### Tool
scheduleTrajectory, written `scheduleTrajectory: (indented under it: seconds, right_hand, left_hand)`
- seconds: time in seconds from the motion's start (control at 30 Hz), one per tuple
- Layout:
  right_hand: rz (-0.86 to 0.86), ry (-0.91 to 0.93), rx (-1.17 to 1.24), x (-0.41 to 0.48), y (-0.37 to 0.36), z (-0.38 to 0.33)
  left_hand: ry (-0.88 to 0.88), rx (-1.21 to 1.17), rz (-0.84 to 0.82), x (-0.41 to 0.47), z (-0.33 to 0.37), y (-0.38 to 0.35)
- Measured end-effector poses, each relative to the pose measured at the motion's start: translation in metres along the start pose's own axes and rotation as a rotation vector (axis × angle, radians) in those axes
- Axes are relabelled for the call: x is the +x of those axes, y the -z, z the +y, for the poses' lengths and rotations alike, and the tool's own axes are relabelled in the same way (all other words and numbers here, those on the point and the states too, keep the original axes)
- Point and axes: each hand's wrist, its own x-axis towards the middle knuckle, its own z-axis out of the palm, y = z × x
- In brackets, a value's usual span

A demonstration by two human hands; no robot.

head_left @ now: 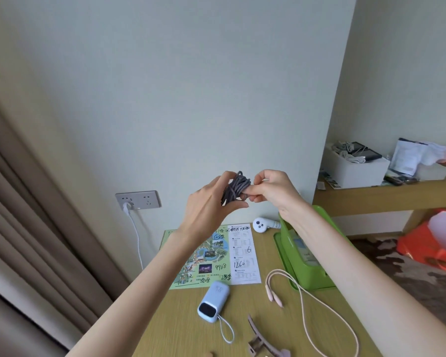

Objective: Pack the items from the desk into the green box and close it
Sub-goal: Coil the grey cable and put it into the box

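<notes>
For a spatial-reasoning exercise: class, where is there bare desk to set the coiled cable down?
Bare wood lies left of the blue power bank, toward the desk edge, and between the power bank and the pink cable, below the map sheet. It is crowded around the hair clip and where the pink cable passes the green box.

Brightness: soft, even and fairly bright across the pale wall (191, 86) and the bench (186, 331).
Shadows: faint, blurred-edged, close under small things on the bench.
Sharpness: left hand (209, 202), right hand (273, 189) and the grey cord (236, 188) between them are slightly soft; clutter on the shelf (371, 194) is smeared.
Distortion: curtain (23, 228) folds bow beyond the bench's left edge.
</notes>
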Motion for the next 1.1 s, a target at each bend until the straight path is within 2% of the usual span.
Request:
scheduleTrajectory:
  seconds: [0.2, 0.3, 0.37, 0.47, 0.53, 0.6, 0.67, 0.8, 0.97, 1.1]
  right_hand:
    - [0.116, -0.040, 0.048, -0.015, 0.032, 0.016]
    - [0.073, -0.063, 0.049, -0.022, 0.053, 0.021]
    - [0.015, -0.086, 0.062, -0.028, 0.068, 0.025]
    - [0.052, -0.044, -0.035, -0.034, 0.090, 0.035]
    - [0.041, -0.004, -0.126, -0.038, 0.104, 0.044]
    - [-0.071, 0.023, -0.185, -0.041, 0.114, 0.056]
    - [-0.201, 0.036, -0.157, -0.043, 0.121, 0.068]
    - [-0.354, 0.031, -0.027, -0.043, 0.131, 0.089]
    - [-0.296, 0.072, -0.003, -0.040, 0.145, 0.107]
    - [-0.307, 0.146, -0.116, -0.031, 0.163, 0.116]
  left_hand:
    - [-0.106, 0.210, 0.048, -0.002, 0.043, -0.025]
    - [-0.126, 0.243, 0.056, -0.003, 0.060, -0.036]
    - [-0.073, 0.210, 0.042, -0.004, 0.068, -0.043]
    - [0.122, 0.020, -0.056, -0.010, 0.077, -0.054]
    - [0.243, -0.325, -0.185, -0.013, 0.083, -0.062]
    - [0.330, -0.633, -0.289, -0.016, 0.092, -0.066]
    - [0.375, -0.780, -0.364, -0.017, 0.103, -0.070]
    - [0.429, -0.908, -0.468, -0.019, 0.114, -0.077]
    - [0.626, -1.035, -0.519, -0.019, 0.117, -0.091]
    - [0.651, -0.964, -0.668, -0.015, 0.109, -0.101]
